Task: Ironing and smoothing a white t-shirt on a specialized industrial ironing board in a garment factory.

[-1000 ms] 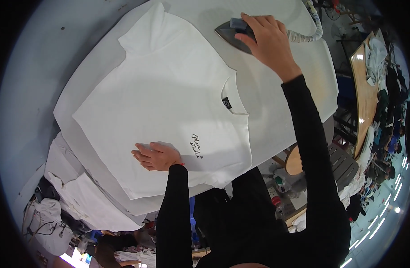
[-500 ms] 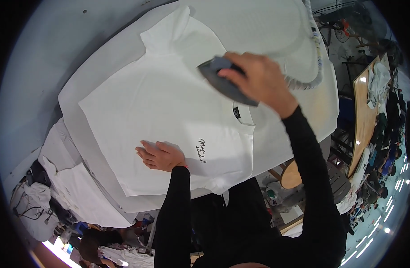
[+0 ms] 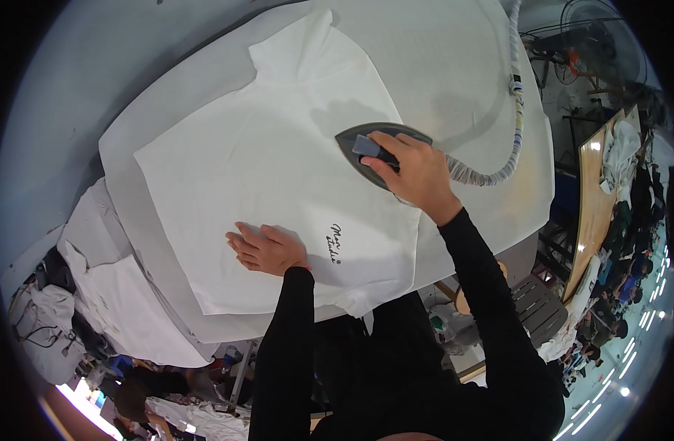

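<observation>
A white T-shirt (image 3: 227, 162) with small dark lettering on its chest lies spread on a pale padded ironing table (image 3: 454, 66). My right hand (image 3: 419, 170) is wrapped round the handle of a dark grey iron (image 3: 374, 173). The iron's soleplate faces down over the shirt near its neckline and covers the neck label. Whether it presses fully on the cloth I cannot tell. My left hand (image 3: 269, 248) lies flat on the lower part of the shirt, fingers spread, left of the lettering.
A cloth-wrapped hose (image 3: 515, 132) runs from the iron up the table's right side. White garments (image 3: 142, 309) hang at the left edge. On the right are a wooden table (image 3: 590, 206), a grey slatted stool (image 3: 535, 309) and a fan (image 3: 609, 44). Several people sit farther off.
The iron has swung round and come down nearer the shirt's neckline, covering the label. My right hand has moved down and slightly left with it. My left hand stays flat on the shirt.
</observation>
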